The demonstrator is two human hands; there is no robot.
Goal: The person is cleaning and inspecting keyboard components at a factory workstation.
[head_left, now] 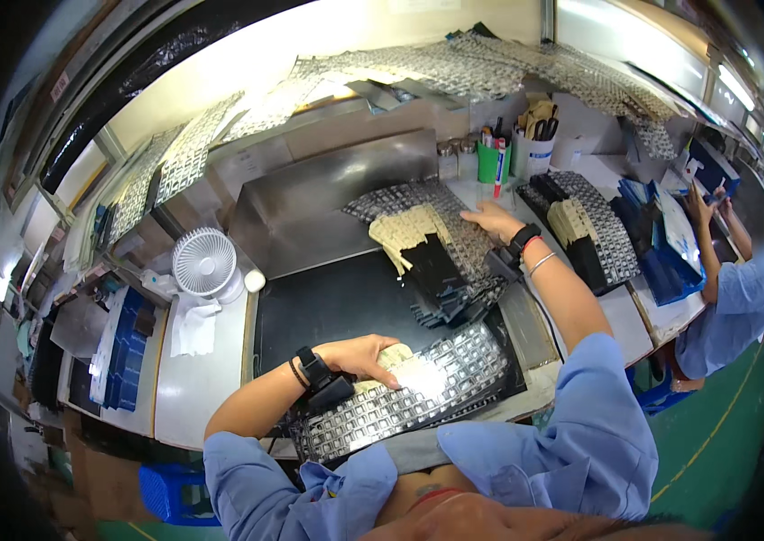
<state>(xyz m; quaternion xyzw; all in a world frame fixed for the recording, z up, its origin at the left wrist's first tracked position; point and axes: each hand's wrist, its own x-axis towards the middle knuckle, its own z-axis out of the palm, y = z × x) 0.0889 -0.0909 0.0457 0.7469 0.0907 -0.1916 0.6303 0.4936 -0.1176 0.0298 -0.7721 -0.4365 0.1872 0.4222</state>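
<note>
My left hand (367, 357) grips the far edge of a shiny silver sheet with a grid of square cells (418, 389), its thumb on top and cream tape beside the fingers. The sheet lies close to my body with more layers under it. My right hand (495, 222) has its fingers bent at the right edge of a dark, grid-patterned stack (463, 236) farther off. Cream tape (409, 230) and a black flap (438, 270) lie across that stack. What its fingertips hold is partly hidden. Both stacks rest on a black work mat (323, 302).
A white fan (205, 261) stands at the left, and a bent metal panel (337, 194) at the back. A green pen cup (492, 160), another sheet stack (598, 225) and blue bins (657, 239) stand right. A co-worker (734, 302) sits beyond.
</note>
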